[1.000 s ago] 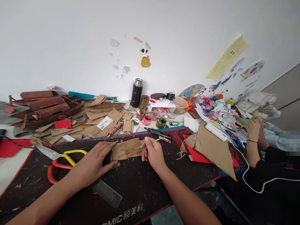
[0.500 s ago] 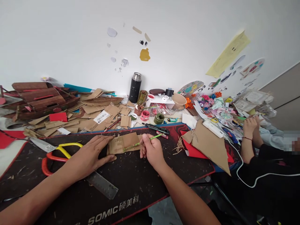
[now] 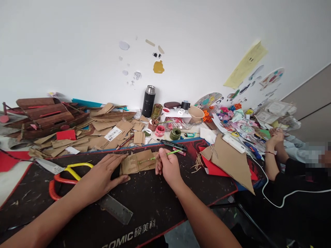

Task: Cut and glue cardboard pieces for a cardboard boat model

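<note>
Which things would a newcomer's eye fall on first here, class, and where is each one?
Probably the right hand in the centre, holding a thin green stick over a cardboard piece, with the left hand at that piece's left end. Next, the red-and-yellow-handled scissors beyond the left forearm, and the brown boat-like model at the far left.

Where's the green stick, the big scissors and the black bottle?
Green stick (image 3: pixel 174 152): head view, on its right part.
Big scissors (image 3: pixel 73 173): head view, on the yellow handle.
Black bottle (image 3: pixel 148 104): head view, on its dark body.
</note>
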A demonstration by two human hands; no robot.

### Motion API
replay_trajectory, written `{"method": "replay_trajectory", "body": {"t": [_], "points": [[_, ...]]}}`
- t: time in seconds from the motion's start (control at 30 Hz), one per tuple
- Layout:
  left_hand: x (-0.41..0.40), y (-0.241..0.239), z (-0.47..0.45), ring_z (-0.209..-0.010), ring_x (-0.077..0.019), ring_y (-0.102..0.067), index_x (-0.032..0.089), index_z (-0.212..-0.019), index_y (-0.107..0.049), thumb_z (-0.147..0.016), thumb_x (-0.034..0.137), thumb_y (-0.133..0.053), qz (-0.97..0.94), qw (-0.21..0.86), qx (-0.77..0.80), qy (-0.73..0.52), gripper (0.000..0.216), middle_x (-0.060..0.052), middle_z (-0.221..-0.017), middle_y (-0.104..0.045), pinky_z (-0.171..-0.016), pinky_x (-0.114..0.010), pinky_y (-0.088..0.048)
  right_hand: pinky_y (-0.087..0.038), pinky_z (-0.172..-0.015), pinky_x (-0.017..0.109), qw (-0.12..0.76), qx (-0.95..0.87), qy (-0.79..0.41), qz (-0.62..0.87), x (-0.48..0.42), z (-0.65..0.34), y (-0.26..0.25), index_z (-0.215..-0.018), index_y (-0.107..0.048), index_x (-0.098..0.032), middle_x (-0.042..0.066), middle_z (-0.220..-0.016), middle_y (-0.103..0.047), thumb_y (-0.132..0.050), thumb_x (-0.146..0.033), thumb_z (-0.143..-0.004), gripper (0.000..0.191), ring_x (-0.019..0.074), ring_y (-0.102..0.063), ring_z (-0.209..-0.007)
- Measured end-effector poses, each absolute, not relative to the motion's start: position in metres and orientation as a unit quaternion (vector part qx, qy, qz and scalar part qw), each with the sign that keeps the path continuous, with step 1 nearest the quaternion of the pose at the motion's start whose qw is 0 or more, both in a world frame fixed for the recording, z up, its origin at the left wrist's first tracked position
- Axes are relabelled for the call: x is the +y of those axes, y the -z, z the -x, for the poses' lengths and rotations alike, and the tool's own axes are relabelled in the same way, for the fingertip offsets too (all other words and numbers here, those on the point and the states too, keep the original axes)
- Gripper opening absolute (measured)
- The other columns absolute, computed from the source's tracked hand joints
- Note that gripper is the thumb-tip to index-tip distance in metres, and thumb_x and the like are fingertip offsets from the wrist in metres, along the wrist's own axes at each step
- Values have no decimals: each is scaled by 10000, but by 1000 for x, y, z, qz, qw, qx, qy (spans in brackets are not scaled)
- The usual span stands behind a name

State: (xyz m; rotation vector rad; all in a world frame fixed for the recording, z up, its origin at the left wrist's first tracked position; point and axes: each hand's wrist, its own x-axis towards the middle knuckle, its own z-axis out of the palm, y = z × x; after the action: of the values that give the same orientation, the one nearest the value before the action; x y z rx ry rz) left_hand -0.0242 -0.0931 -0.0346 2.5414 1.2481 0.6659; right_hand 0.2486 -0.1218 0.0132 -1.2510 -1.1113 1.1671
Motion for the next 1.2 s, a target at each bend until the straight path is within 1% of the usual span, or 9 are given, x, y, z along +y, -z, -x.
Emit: {"method": "replay_trajectory", "body": {"t": [0.2, 0.37, 0.53, 0.77, 1.0, 1.2], "points": [[-93, 37, 24, -1363, -363, -638, 200, -1499, -630, -977, 769, -533, -868, 114, 426, -230, 778, -166, -1448, -709, -1166, -518, -515, -312, -319, 200, 513, -463, -484, 536, -123, -252, -9, -715, -548, -232, -105, -389, -375, -600, -871, -877, 662, 121, -485, -290], [-94, 35, 23, -1347, -358, -643, 187, -1493, -630, -982, 772, -522, -870, 111, 424, -227, 784, -165, -1419, -720, -1163, -510, -516, -312, -322, 196, 524, -452, -500, 520, -122, -242, -11, -748, -560, -227, -93, -431, -429, -616, -862, -875, 650, 117, -503, -313], [-94, 34, 23, -1346, -356, -645, 183, -1484, -632, -983, 748, -545, -872, 110, 418, -228, 760, -164, -1419, -719, -1167, -503, -512, -326, -333, 193, 499, -480, -520, 501, -118, -227, -10, -764, -584, -221, -76, -441, -479, -599, -843, -899, 637, 110, -505, -322], [-94, 35, 23, -1335, -359, -645, 184, -1484, -635, -985, 759, -533, -874, 113, 413, -231, 768, -165, -1410, -720, -1146, -499, -523, -325, -323, 191, 519, -450, -491, 536, -119, -248, -13, -745, -561, -224, -90, -427, -456, -643, -862, -849, 651, 111, -503, -314], [-94, 36, 23, -1345, -351, -635, 154, -1481, -629, -1000, 755, -508, -877, 93, 411, -230, 780, -174, -1419, -711, -1161, -495, -513, -330, -323, 191, 489, -479, -522, 508, -121, -227, -7, -759, -576, -217, -79, -423, -475, -600, -852, -890, 648, 113, -504, -312], [-94, 33, 21, -1341, -346, -638, 173, -1481, -631, -993, 745, -535, -875, 115, 409, -231, 758, -162, -1409, -717, -1158, -490, -516, -341, -322, 195, 517, -455, -490, 535, -117, -243, -9, -745, -562, -224, -93, -421, -451, -637, -845, -865, 636, 110, -488, -305]]}}
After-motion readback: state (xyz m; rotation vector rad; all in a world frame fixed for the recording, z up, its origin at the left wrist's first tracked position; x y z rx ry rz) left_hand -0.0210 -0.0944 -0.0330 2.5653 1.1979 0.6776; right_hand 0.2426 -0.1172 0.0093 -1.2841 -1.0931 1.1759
